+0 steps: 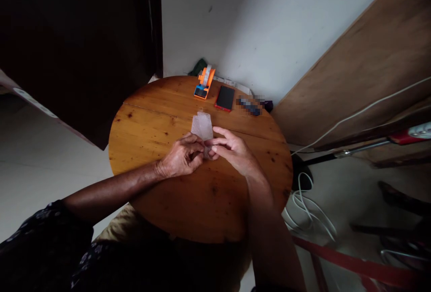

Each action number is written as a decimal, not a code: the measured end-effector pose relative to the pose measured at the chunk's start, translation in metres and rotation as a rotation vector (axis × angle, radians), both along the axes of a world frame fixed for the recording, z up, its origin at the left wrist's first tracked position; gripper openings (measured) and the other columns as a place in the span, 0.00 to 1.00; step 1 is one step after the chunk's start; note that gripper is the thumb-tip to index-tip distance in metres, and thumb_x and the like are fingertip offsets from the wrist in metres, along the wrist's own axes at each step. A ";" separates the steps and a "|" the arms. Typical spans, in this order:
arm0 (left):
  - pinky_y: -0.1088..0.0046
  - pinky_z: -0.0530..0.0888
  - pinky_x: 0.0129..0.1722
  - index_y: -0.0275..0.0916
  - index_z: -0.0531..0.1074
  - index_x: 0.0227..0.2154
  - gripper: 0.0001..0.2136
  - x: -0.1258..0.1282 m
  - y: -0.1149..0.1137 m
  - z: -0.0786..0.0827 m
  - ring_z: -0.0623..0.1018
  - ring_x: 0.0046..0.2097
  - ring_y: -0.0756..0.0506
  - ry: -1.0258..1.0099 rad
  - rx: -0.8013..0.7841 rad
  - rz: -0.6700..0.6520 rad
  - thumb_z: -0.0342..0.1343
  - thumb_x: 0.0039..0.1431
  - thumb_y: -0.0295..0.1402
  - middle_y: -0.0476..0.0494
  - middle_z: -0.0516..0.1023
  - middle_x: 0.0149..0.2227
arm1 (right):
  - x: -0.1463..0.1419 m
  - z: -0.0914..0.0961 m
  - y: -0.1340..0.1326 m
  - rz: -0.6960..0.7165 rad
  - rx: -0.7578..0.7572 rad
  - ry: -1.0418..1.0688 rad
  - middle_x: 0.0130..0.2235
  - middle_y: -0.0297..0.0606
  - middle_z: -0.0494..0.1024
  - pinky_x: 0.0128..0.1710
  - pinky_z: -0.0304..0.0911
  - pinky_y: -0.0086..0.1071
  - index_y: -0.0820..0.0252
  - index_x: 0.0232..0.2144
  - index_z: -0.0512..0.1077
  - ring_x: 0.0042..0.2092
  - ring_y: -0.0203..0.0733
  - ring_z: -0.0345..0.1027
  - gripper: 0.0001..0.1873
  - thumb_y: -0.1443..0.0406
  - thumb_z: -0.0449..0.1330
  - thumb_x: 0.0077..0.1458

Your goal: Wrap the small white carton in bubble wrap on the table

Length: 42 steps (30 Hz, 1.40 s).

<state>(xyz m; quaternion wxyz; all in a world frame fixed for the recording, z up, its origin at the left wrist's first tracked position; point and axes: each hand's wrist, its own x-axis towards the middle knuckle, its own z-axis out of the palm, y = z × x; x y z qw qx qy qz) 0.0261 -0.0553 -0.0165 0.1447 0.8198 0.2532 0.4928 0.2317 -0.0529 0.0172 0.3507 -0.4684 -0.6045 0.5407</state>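
A small translucent, whitish piece of bubble wrap [202,125] lies on the round wooden table [144,148], its far end flat and its near end between my hands. My left hand [184,155] is closed, pinching the near end with thumb and fingers. From the other side my right hand [234,150] grips the same end between thumb and fingertips, with its index finger stretched out. What is inside the wrap, if anything, is hidden by my fingers.
Toward the wall stand an orange tape dispenser [208,78] and a red-edged phone [225,98]. A dark, blurred-out object [249,105] lies right of the phone. White cable [303,200] coils on the floor at right, near a red bar [353,260].
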 end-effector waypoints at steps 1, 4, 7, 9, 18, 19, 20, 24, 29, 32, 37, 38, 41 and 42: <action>0.66 0.77 0.39 0.35 0.75 0.35 0.05 0.000 0.000 0.000 0.77 0.38 0.46 -0.006 -0.006 0.001 0.55 0.59 0.28 0.41 0.78 0.36 | 0.001 0.000 0.000 0.012 0.007 -0.007 0.47 0.46 0.82 0.33 0.75 0.36 0.58 0.64 0.63 0.34 0.40 0.76 0.35 0.66 0.62 0.54; 0.65 0.77 0.40 0.34 0.74 0.45 0.11 0.000 -0.001 -0.002 0.76 0.40 0.45 0.008 -0.041 -0.009 0.55 0.62 0.31 0.40 0.76 0.38 | 0.001 0.000 -0.001 0.042 0.047 -0.043 0.47 0.47 0.82 0.32 0.72 0.35 0.58 0.65 0.61 0.35 0.41 0.75 0.36 0.65 0.61 0.55; 0.62 0.78 0.44 0.37 0.75 0.49 0.13 0.001 -0.003 -0.005 0.75 0.45 0.43 0.064 -0.038 -0.020 0.55 0.64 0.35 0.39 0.74 0.42 | 0.001 -0.001 -0.001 0.042 0.078 -0.094 0.49 0.47 0.81 0.30 0.69 0.34 0.57 0.66 0.61 0.35 0.41 0.74 0.34 0.66 0.59 0.57; 0.62 0.77 0.46 0.38 0.77 0.46 0.12 0.002 -0.003 -0.007 0.75 0.46 0.43 0.092 -0.032 -0.007 0.55 0.65 0.36 0.38 0.73 0.43 | 0.001 -0.001 -0.001 0.027 0.091 -0.123 0.50 0.47 0.81 0.29 0.66 0.32 0.56 0.66 0.61 0.34 0.39 0.73 0.33 0.67 0.57 0.58; 0.60 0.77 0.46 0.37 0.79 0.42 0.11 0.004 -0.009 -0.003 0.74 0.48 0.41 0.246 -0.005 0.076 0.55 0.65 0.36 0.36 0.73 0.47 | -0.003 -0.001 0.002 -0.051 0.123 -0.088 0.47 0.45 0.82 0.25 0.58 0.30 0.59 0.65 0.60 0.29 0.34 0.67 0.33 0.63 0.57 0.59; 0.59 0.78 0.46 0.37 0.79 0.40 0.11 0.004 -0.009 -0.002 0.74 0.48 0.40 0.259 0.000 0.083 0.55 0.65 0.37 0.36 0.73 0.48 | -0.003 -0.001 0.004 -0.088 0.138 -0.075 0.46 0.44 0.82 0.25 0.58 0.30 0.59 0.65 0.60 0.28 0.34 0.67 0.32 0.62 0.57 0.59; 0.59 0.78 0.46 0.37 0.78 0.39 0.11 0.004 -0.009 -0.003 0.74 0.48 0.40 0.272 0.007 0.091 0.55 0.65 0.37 0.35 0.73 0.49 | -0.001 -0.002 0.005 -0.134 0.158 -0.061 0.46 0.44 0.82 0.25 0.58 0.30 0.59 0.64 0.61 0.28 0.34 0.67 0.32 0.61 0.58 0.58; 0.57 0.79 0.47 0.37 0.77 0.37 0.12 0.005 -0.010 -0.005 0.74 0.49 0.38 0.319 0.025 0.108 0.53 0.66 0.39 0.35 0.73 0.50 | 0.008 -0.011 0.014 -0.322 0.197 -0.025 0.46 0.43 0.81 0.24 0.60 0.29 0.57 0.60 0.65 0.30 0.35 0.69 0.31 0.59 0.61 0.54; 0.58 0.79 0.48 0.38 0.77 0.37 0.10 0.006 -0.010 -0.007 0.73 0.52 0.38 0.367 0.003 0.146 0.54 0.64 0.38 0.35 0.73 0.54 | 0.009 -0.030 0.025 -0.377 0.029 -0.090 0.41 0.42 0.80 0.19 0.59 0.28 0.57 0.56 0.68 0.32 0.40 0.74 0.32 0.57 0.65 0.49; 0.54 0.78 0.50 0.36 0.78 0.39 0.10 0.007 -0.011 -0.004 0.72 0.53 0.36 0.367 0.004 0.146 0.57 0.62 0.37 0.33 0.72 0.57 | 0.002 -0.034 0.027 -0.368 -0.050 -0.083 0.35 0.39 0.79 0.17 0.58 0.28 0.58 0.54 0.70 0.30 0.41 0.73 0.30 0.58 0.66 0.49; 0.54 0.76 0.52 0.36 0.78 0.39 0.09 0.007 -0.013 0.001 0.71 0.54 0.35 0.401 -0.036 0.110 0.58 0.61 0.34 0.33 0.74 0.55 | -0.005 -0.024 0.034 -0.319 -0.118 -0.069 0.28 0.32 0.77 0.18 0.58 0.26 0.58 0.45 0.74 0.26 0.36 0.68 0.22 0.57 0.68 0.47; 0.54 0.76 0.53 0.36 0.78 0.40 0.09 0.007 -0.014 0.002 0.71 0.54 0.35 0.409 -0.045 0.106 0.57 0.61 0.34 0.33 0.74 0.55 | -0.006 -0.021 0.036 -0.286 -0.125 -0.080 0.27 0.32 0.77 0.18 0.58 0.26 0.58 0.43 0.74 0.25 0.35 0.67 0.22 0.56 0.69 0.46; 0.54 0.76 0.53 0.35 0.77 0.41 0.10 0.007 -0.014 0.001 0.71 0.54 0.35 0.413 -0.046 0.106 0.57 0.62 0.34 0.33 0.74 0.55 | -0.010 -0.015 0.044 -0.183 -0.143 -0.122 0.28 0.33 0.79 0.18 0.55 0.26 0.59 0.39 0.75 0.23 0.33 0.63 0.22 0.56 0.71 0.42; 0.53 0.76 0.53 0.34 0.77 0.41 0.10 0.007 -0.014 0.001 0.71 0.55 0.35 0.410 -0.042 0.111 0.57 0.62 0.34 0.32 0.74 0.55 | -0.012 -0.014 0.047 -0.166 -0.146 -0.128 0.29 0.34 0.80 0.19 0.53 0.27 0.59 0.38 0.75 0.23 0.33 0.63 0.22 0.56 0.71 0.40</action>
